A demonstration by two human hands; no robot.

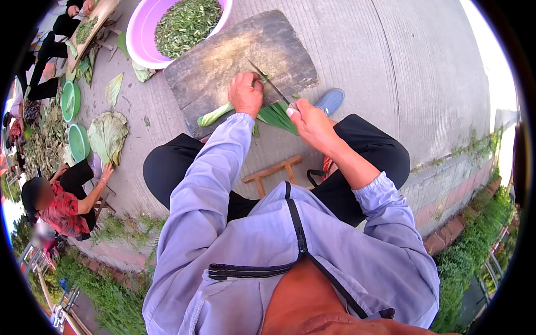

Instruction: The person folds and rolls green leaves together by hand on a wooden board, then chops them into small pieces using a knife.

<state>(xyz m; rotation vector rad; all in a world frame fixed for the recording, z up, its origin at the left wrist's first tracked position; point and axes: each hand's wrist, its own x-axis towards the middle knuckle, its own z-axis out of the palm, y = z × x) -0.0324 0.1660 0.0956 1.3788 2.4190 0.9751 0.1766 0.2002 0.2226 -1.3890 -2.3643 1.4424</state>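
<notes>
A worn wooden chopping board [206, 72] lies in front of my knees. My left hand [245, 94], fingers curled, presses a bunch of leafy greens [278, 116] onto its near part. A pale green stalk [215, 114] sticks out to the left of that hand, and long dark green leaves spread to the right. My right hand [314, 126] is closed around the handle of a knife [270, 84]. The blade slants up and left, close beside my left fingertips. Small green bits cling near the blade; what lies under my left palm is hidden.
A purple basin [139, 36] of chopped greens stands beyond the board. Green basins [79, 142], a large loose leaf [107, 137] and a seated person [64, 204] are to the left. A small wooden stool [273, 169] stands between my legs.
</notes>
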